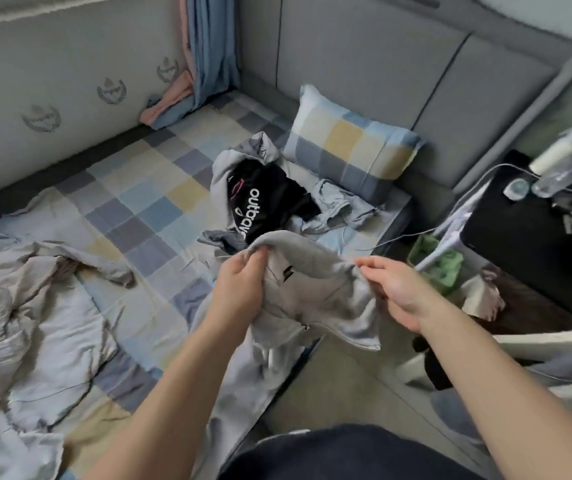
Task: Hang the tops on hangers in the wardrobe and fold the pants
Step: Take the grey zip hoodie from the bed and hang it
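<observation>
A light grey garment (315, 292) with a zip hangs between my hands above the bed's right edge. My left hand (241, 285) grips its upper left edge, fingers curled into the cloth. My right hand (393, 287) pinches the upper right edge between thumb and fingers. Behind it on the bed lies a pile of clothes: a black top with white lettering (263, 202) on a grey garment (232, 161), and a pale blue piece (340, 202) beside them. No hanger or wardrobe is in view.
A checked sheet (159, 202) covers the bed, with a crumpled grey quilt (31, 306) at the left and a checked pillow (350, 147) against the padded headboard (398, 64). A dark bedside table (520, 237) with bottles and cables stands at the right.
</observation>
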A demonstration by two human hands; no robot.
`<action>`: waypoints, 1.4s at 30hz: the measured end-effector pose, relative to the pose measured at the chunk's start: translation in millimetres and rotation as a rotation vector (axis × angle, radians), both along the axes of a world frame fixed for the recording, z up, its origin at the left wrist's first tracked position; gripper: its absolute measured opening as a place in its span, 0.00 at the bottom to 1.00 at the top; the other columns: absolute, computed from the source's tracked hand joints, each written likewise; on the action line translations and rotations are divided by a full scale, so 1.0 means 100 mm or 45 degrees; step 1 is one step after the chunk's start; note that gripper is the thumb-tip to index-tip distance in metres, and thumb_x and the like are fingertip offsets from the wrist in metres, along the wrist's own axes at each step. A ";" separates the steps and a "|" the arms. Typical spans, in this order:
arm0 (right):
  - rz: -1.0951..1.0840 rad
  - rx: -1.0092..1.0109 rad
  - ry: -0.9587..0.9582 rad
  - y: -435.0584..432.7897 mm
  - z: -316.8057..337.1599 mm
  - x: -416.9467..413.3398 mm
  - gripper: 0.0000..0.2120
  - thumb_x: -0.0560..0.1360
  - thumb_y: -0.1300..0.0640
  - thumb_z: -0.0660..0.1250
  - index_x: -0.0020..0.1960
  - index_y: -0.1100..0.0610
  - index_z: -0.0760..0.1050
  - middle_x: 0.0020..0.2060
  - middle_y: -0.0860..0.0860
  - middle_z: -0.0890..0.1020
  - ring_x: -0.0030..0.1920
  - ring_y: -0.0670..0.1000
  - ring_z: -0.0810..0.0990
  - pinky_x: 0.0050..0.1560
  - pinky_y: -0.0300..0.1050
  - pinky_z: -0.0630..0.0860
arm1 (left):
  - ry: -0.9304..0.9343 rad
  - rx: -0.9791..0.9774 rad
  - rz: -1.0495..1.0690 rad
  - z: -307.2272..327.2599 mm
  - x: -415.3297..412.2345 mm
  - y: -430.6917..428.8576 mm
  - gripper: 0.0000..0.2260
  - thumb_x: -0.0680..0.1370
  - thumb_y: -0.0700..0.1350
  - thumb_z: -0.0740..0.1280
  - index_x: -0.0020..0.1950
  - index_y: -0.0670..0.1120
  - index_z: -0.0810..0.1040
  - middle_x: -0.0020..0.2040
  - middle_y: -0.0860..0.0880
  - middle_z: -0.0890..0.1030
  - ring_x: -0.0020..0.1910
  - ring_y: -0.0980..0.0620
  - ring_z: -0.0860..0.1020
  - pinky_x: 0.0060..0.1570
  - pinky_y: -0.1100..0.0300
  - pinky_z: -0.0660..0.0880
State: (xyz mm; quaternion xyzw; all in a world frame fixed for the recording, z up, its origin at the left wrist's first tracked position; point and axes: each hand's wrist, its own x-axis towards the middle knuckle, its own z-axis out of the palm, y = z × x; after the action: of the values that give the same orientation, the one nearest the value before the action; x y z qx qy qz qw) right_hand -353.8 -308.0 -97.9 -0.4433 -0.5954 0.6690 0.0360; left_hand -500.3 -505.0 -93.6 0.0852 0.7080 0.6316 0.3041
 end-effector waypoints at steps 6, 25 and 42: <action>0.011 0.301 -0.105 -0.10 0.00 0.90 0.07 0.74 0.49 0.75 0.50 0.49 0.83 0.47 0.46 0.87 0.48 0.43 0.84 0.50 0.39 0.80 | -0.072 0.078 -0.325 0.42 0.76 0.63 0.20 0.74 0.58 0.66 0.45 0.40 0.81 0.41 0.42 0.84 0.44 0.44 0.82 0.57 0.35 0.77; -1.091 0.785 -0.039 0.21 0.83 5.92 0.18 0.67 0.44 0.69 0.42 0.59 0.79 0.34 0.57 0.82 0.38 0.51 0.80 0.43 0.54 0.74 | -0.036 0.291 -1.350 1.04 4.97 2.32 0.15 0.78 0.58 0.66 0.46 0.50 0.87 0.46 0.45 0.87 0.48 0.49 0.86 0.44 0.58 0.82; -2.020 1.514 -0.271 0.34 2.96 8.31 0.10 0.79 0.60 0.66 0.45 0.66 0.81 0.35 0.53 0.78 0.37 0.48 0.75 0.38 0.42 0.69 | 0.077 0.971 -1.882 3.07 8.31 3.88 0.14 0.81 0.56 0.66 0.44 0.47 0.82 0.39 0.51 0.87 0.42 0.54 0.86 0.46 0.59 0.81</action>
State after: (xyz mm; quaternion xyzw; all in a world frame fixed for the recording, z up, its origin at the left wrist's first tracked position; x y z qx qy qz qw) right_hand 477.3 -274.1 198.4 -0.6804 -0.3652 0.0011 0.6354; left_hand 330.4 -116.8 213.8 0.6423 0.2148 0.4632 0.5716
